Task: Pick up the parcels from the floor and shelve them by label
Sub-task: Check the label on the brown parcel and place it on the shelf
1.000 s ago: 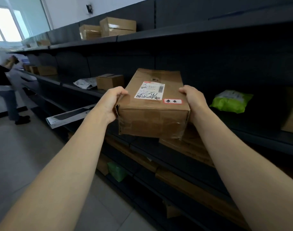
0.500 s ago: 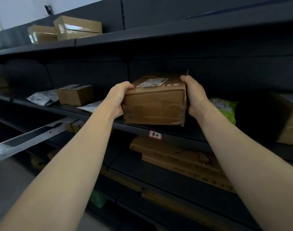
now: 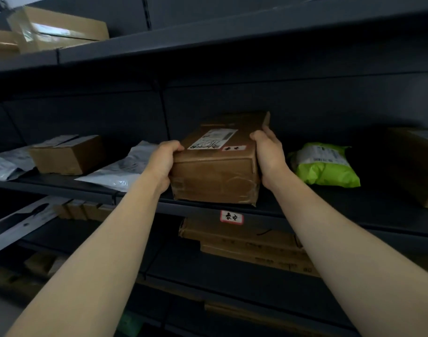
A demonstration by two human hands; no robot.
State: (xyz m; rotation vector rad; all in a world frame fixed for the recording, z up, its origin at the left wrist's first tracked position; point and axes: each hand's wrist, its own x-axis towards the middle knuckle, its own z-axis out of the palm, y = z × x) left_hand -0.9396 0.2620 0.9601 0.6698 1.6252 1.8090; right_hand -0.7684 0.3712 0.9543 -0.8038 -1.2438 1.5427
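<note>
A brown cardboard parcel (image 3: 215, 176) with a white shipping label and a small red-bordered tag on top rests on the dark middle shelf (image 3: 329, 203). My left hand (image 3: 163, 161) grips its left side and my right hand (image 3: 268, 154) grips its right side. The parcel's front edge sits at the shelf lip, directly above a red-bordered shelf label (image 3: 231, 217) with handwritten characters.
A green bag parcel (image 3: 324, 166) lies to the right, with a brown box (image 3: 417, 164) beyond it. A grey bag (image 3: 115, 171) and a small carton (image 3: 67, 154) lie to the left. Flat cartons (image 3: 244, 242) fill the shelf below. Boxes (image 3: 55, 30) sit on the top shelf.
Both hands carried the parcel forward from in front of the shelving onto the middle shelf, above the shelf label. The view moved closer to the shelves.
</note>
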